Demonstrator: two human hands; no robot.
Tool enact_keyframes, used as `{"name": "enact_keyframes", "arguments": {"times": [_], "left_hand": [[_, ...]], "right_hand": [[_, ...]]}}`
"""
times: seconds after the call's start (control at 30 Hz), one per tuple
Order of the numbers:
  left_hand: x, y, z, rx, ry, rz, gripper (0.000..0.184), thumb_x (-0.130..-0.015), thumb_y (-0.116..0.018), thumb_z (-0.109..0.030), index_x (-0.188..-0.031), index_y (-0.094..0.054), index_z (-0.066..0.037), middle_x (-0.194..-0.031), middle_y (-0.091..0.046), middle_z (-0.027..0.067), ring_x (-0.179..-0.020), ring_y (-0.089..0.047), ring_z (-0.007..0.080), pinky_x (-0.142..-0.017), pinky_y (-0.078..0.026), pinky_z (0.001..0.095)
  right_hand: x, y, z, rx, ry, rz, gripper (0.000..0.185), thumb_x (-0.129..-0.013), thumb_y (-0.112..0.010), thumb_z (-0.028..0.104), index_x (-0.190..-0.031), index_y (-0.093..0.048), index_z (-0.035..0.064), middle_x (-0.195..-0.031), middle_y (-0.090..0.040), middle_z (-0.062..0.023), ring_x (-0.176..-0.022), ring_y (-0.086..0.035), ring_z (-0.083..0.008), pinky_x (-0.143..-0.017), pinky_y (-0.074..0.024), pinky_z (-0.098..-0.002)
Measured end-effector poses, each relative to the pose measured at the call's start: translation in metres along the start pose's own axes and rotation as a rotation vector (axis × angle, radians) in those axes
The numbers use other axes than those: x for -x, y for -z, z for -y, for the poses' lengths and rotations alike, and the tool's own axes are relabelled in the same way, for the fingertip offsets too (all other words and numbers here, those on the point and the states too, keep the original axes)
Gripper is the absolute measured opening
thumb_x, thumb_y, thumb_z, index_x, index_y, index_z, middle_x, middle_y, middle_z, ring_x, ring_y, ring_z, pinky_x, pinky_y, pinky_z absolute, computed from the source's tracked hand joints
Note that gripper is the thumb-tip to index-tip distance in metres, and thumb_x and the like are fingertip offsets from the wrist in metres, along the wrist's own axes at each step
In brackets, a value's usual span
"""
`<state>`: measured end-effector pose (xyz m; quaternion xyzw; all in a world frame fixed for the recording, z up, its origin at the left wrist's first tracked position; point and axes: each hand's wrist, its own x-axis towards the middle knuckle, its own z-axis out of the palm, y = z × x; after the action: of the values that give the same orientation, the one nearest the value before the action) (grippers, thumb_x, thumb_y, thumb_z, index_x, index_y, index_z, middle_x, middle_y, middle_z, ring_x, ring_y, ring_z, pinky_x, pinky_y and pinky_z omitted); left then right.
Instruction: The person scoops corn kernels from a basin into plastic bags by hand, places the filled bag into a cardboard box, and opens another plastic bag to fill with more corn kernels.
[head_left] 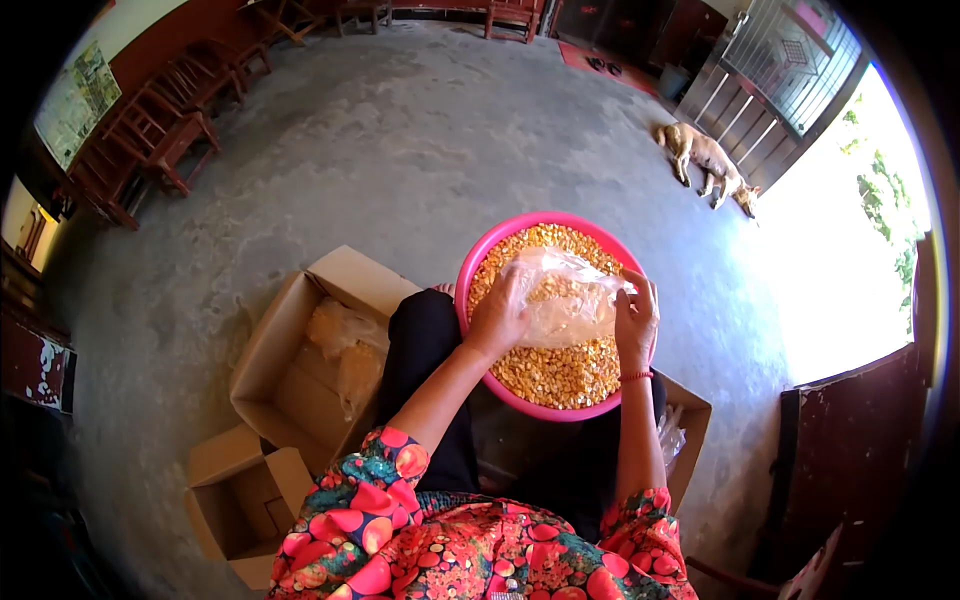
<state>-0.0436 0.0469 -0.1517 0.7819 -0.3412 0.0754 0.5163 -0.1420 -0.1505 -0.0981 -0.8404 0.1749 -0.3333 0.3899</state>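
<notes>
A clear plastic bag (568, 310) is stretched between my two hands above a pink basin (545, 217). Loose yellow corn kernels (560, 378) fill much of the basin, and some show through the bag. My left hand (500, 312) grips the bag's left side, its fingertips partly hidden by the plastic. At the opposite side, my right hand (638, 312) pinches the bag's edge between thumb and fingers. Whether any kernels lie inside the bag I cannot tell.
Left of my legs stands an open cardboard box (290, 385) holding filled plastic bags (360, 365). A smaller box (245, 495) is nearer me. Another box (693, 425) with clear plastic is at my right. A dog (708, 160) lies by the doorway; wooden chairs (165, 140) line the wall.
</notes>
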Motion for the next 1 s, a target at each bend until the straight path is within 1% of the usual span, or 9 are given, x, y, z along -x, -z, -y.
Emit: {"name": "enact_keyframes", "arguments": {"times": [0.13,0.17,0.27,0.4,0.5,0.6,0.7,0.77,1.0], "left_hand": [[-0.003,0.004,-0.003,-0.044,0.108,-0.133,0.081,-0.069,-0.063,0.001,-0.14,-0.025,0.0,-0.132,-0.042,0.026,-0.12,-0.044,0.0402,-0.1,-0.038,0.04],[-0.004,0.006,-0.004,-0.045,0.107,-0.131,0.081,-0.069,-0.063,0.001,-0.14,-0.025,0.0,-0.132,-0.042,0.026,-0.12,-0.044,0.0402,-0.1,-0.038,0.04],[-0.006,0.013,-0.012,-0.185,-0.048,-0.258,0.082,-0.07,-0.061,-0.002,-0.142,-0.023,-0.005,-0.126,-0.046,0.0244,-0.109,-0.051,0.0394,-0.091,-0.044,0.0419],[-0.002,0.015,-0.018,-0.138,-0.012,-0.136,0.082,-0.069,-0.061,-0.002,-0.141,-0.022,-0.005,-0.133,-0.04,0.0238,-0.114,-0.049,0.0396,-0.092,-0.044,0.0416],[0.002,0.01,-0.012,-0.057,0.069,-0.007,0.083,-0.067,-0.065,-0.002,-0.139,-0.024,0.0,-0.134,-0.039,0.0255,-0.122,-0.041,0.0398,-0.102,-0.037,0.0408],[-0.001,0.009,-0.011,-0.002,-0.059,-0.047,0.081,-0.068,-0.063,-0.002,-0.138,-0.024,0.003,-0.135,-0.038,0.0259,-0.125,-0.039,0.0395,-0.104,-0.034,0.0397],[-0.002,0.007,-0.013,0.055,0.007,-0.048,0.082,-0.067,-0.064,-0.002,-0.139,-0.023,0.003,-0.136,-0.037,0.0257,-0.126,-0.039,0.0394,-0.104,-0.034,0.0394],[-0.003,0.004,-0.011,0.086,0.041,-0.034,0.084,-0.067,-0.064,-0.001,-0.14,-0.022,0.002,-0.138,-0.036,0.0252,-0.127,-0.038,0.0389,-0.105,-0.034,0.0391],[-0.004,0.007,-0.011,0.097,-0.018,-0.113,0.085,-0.068,-0.063,0.001,-0.141,-0.021,0.001,-0.139,-0.035,0.0248,-0.128,-0.037,0.0369,-0.106,-0.032,0.0386]], "right_hand": [[0.024,0.0,0.004,-0.054,0.082,-0.041,0.035,-0.08,-0.055,-0.005,-0.113,-0.058,0.0064,-0.109,-0.056,-0.0107,-0.105,-0.057,-0.0196,-0.076,-0.0523,-0.0275],[0.027,-0.004,-0.006,-0.049,0.097,-0.002,0.035,-0.08,-0.057,-0.003,-0.113,-0.058,0.0069,-0.114,-0.054,-0.0125,-0.11,-0.054,-0.0246,-0.085,-0.0499,-0.0327],[0.031,-0.013,0.016,0.094,0.278,0.143,0.04,-0.08,-0.06,0.001,-0.12,-0.055,0.0072,-0.125,-0.049,-0.0163,-0.115,-0.05,-0.0338,-0.096,-0.0418,-0.0408],[0.019,-0.047,-0.006,0.186,0.227,0.264,0.044,-0.089,-0.048,0.017,-0.131,-0.043,0.001,-0.134,-0.042,-0.021,-0.126,-0.038,-0.0371,-0.104,-0.0326,-0.0422],[0.01,-0.062,-0.04,0.325,0.232,0.405,0.042,-0.09,-0.047,0.015,-0.129,-0.045,-0.0007,-0.134,-0.042,-0.0205,-0.126,-0.038,-0.0368,-0.104,-0.033,-0.0421],[0.002,-0.054,-0.035,0.25,0.228,0.302,0.034,-0.089,-0.048,0.013,-0.121,-0.052,0.0017,-0.125,-0.05,-0.0184,-0.119,-0.045,-0.0355,-0.1,-0.0369,-0.0423],[0.008,-0.031,-0.014,0.199,0.298,0.125,0.025,-0.086,-0.051,0.009,-0.11,-0.057,0.0038,-0.111,-0.056,-0.0159,-0.104,-0.052,-0.0351,-0.09,-0.0413,-0.0429],[0.018,-0.019,-0.011,0.273,0.267,0.159,0.023,-0.085,-0.052,0.009,-0.108,-0.057,0.0041,-0.109,-0.056,-0.0158,-0.102,-0.052,-0.0351,-0.089,-0.0414,-0.0434],[0.063,-0.03,-0.024,0.422,0.204,0.195,0.033,-0.082,-0.059,0.018,-0.111,-0.054,0.005,-0.111,-0.055,-0.0171,-0.105,-0.051,-0.035,-0.09,-0.0398,-0.0439]]}}
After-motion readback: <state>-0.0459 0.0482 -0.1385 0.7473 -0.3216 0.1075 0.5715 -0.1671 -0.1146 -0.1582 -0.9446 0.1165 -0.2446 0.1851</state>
